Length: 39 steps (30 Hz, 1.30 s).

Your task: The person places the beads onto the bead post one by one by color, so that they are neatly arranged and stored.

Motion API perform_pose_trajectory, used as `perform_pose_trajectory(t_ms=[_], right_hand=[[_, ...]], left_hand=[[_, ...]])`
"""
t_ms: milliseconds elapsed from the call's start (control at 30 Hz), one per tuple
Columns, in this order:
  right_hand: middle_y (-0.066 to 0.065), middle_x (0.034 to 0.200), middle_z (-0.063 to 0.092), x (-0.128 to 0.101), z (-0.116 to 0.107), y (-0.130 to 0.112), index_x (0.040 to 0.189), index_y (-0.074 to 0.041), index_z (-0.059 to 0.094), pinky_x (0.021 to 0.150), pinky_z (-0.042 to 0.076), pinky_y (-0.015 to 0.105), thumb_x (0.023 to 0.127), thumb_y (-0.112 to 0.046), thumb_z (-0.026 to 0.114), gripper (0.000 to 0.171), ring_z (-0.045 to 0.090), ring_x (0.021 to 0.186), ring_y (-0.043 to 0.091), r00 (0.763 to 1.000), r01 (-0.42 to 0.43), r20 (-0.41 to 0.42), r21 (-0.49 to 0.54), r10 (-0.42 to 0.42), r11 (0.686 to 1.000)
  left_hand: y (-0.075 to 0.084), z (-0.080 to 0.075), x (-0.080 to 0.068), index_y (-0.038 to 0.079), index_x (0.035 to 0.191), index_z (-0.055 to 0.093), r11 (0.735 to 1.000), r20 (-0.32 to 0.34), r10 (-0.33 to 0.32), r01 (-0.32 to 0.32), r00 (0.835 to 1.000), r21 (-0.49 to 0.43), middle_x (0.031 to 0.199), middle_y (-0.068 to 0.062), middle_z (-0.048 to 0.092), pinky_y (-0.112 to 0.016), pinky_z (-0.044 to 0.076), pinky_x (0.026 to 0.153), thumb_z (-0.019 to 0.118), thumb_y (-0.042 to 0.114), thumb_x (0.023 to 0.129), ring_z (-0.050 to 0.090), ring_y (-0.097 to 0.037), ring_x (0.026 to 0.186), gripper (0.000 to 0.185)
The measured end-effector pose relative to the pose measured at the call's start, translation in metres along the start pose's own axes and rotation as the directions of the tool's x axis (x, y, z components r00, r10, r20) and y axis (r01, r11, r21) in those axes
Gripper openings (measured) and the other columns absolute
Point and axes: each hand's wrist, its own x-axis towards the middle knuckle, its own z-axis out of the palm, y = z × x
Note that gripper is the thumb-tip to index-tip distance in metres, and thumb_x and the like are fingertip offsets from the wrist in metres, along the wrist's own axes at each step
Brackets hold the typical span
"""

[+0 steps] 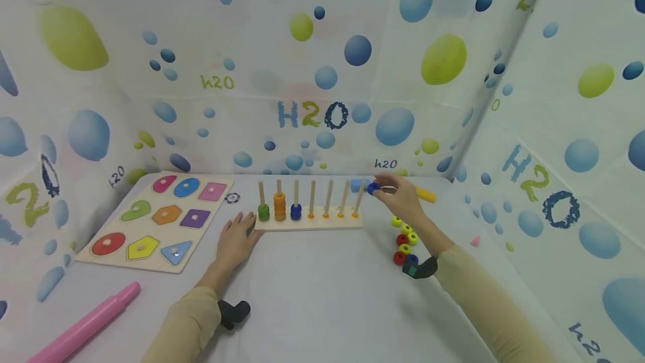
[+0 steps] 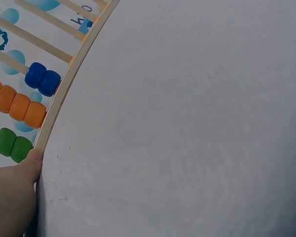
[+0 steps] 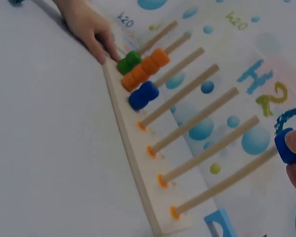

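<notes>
A wooden peg rack (image 1: 307, 223) (image 3: 133, 153) stands mid-table with several upright pegs. Green beads (image 1: 263, 212), orange beads (image 1: 279, 205) and blue beads (image 1: 296, 211) sit on its three left pegs. My left hand (image 1: 237, 240) lies flat, fingers straight, touching the rack's left end (image 2: 42, 143). My right hand (image 1: 400, 192) pinches a blue bead (image 1: 373, 187) (image 3: 287, 146) just right of the top of the rightmost peg (image 1: 359, 198). Loose yellow, red and blue beads (image 1: 405, 240) lie on the table under my right forearm.
A shape puzzle board (image 1: 161, 217) lies at the left. A pink tube (image 1: 85, 326) lies at the front left. A light blue block (image 1: 358, 185) and a yellow piece (image 1: 425, 196) sit behind the rack. Patterned curtains wall the table on three sides.
</notes>
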Motion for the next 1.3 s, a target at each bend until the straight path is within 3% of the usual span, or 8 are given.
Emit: perform_pose_trajectory(t_ms=[133,400,700,1000,1300], right_hand=[[0.014,0.110,0.065,0.021,0.025,-0.015,0.117,0.001,0.058,0.087,0.053,0.030,0.085,-0.001,0.068,0.033,0.062,0.102,0.024,0.999,0.048,-0.003,0.035,-0.048,0.998],[0.013,0.108,0.065,0.044,0.082,-0.041,0.116,0.002,0.058,0.086,0.052,0.024,0.084,0.001,0.067,0.033,0.062,0.101,0.023,0.997,0.053,0.044,0.114,-0.058,0.992],[0.013,0.106,0.066,0.065,0.126,-0.065,0.114,0.002,0.059,0.082,0.053,0.021,0.083,0.003,0.068,0.032,0.065,0.095,0.021,0.989,0.095,0.103,0.115,-0.107,0.989],[0.015,0.105,0.065,0.067,0.138,-0.065,0.113,0.002,0.059,0.081,0.053,0.019,0.083,0.002,0.069,0.031,0.064,0.096,0.023,0.982,0.130,0.129,0.061,-0.137,0.990],[0.016,0.104,0.066,0.065,0.124,-0.061,0.113,0.002,0.060,0.083,0.053,0.021,0.083,0.002,0.068,0.030,0.065,0.096,0.023,0.987,0.129,0.085,0.097,-0.138,0.987]], left_hand=[[-0.001,0.000,0.001,-0.004,0.136,0.046,1.000,-0.007,-0.004,0.004,1.000,0.008,0.141,-0.022,0.042,-0.056,0.011,0.112,0.056,0.031,0.095,0.026,-0.042,0.135,0.055],[-0.001,0.001,-0.001,-0.003,0.136,0.046,1.000,0.000,-0.016,0.016,1.000,0.011,0.141,-0.020,0.043,-0.055,0.011,0.113,0.057,0.032,0.095,0.025,-0.041,0.136,0.055],[-0.002,0.002,0.000,-0.003,0.136,0.046,1.000,-0.008,-0.012,0.012,1.000,0.006,0.141,-0.020,0.043,-0.055,0.011,0.113,0.057,0.033,0.094,0.026,-0.041,0.136,0.056],[0.000,0.005,0.001,-0.002,0.137,0.046,1.000,-0.002,-0.013,0.013,1.000,0.006,0.142,-0.019,0.043,-0.054,0.010,0.113,0.057,0.034,0.094,0.025,-0.040,0.136,0.056],[0.000,0.001,0.000,-0.003,0.136,0.046,1.000,-0.007,-0.011,0.011,1.000,0.009,0.141,-0.020,0.043,-0.055,0.012,0.113,0.056,0.033,0.095,0.027,-0.041,0.135,0.056]])
